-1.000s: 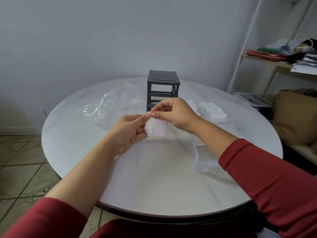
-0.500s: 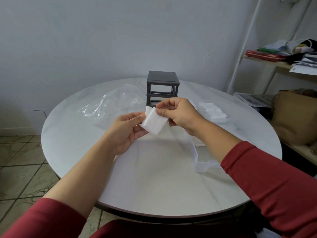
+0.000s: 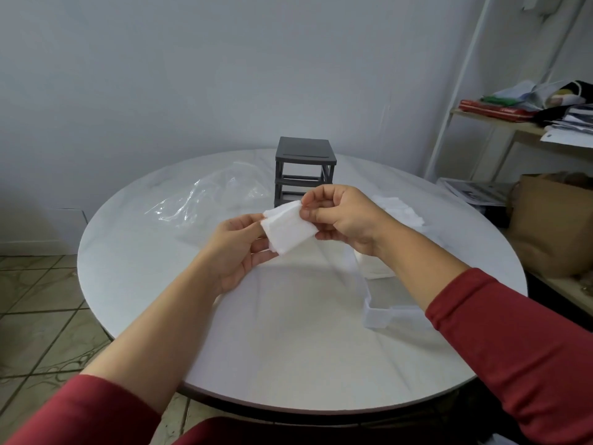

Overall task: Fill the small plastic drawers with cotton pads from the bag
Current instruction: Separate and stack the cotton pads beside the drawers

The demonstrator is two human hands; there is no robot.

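Observation:
Above the middle of the round white table (image 3: 288, 354), both my hands hold a small stack of white cotton pads (image 3: 286, 231). My left hand (image 3: 239, 248) cups the stack from below and the left, fingers curled round its edge. My right hand (image 3: 341, 216) pinches the stack's top right corner between thumb and fingers. Behind the hands stands the dark grey drawer frame (image 3: 305, 170) with its slots showing open. A clear plastic drawer (image 3: 373, 303) lies on the table under my right forearm. More cotton pads (image 3: 402, 210) lie piled to the right of my right hand.
A crumpled clear plastic bag (image 3: 205, 200) lies at the table's back left. Off the table to the right stand a shelf with papers and books (image 3: 526, 114) and a brown paper bag (image 3: 552, 226). Tiled floor (image 3: 35, 316) shows on the left.
The pad stack has tilted from upright to slanting, its flat face now turned up. Both hands have shifted slightly with it and kept their hold.

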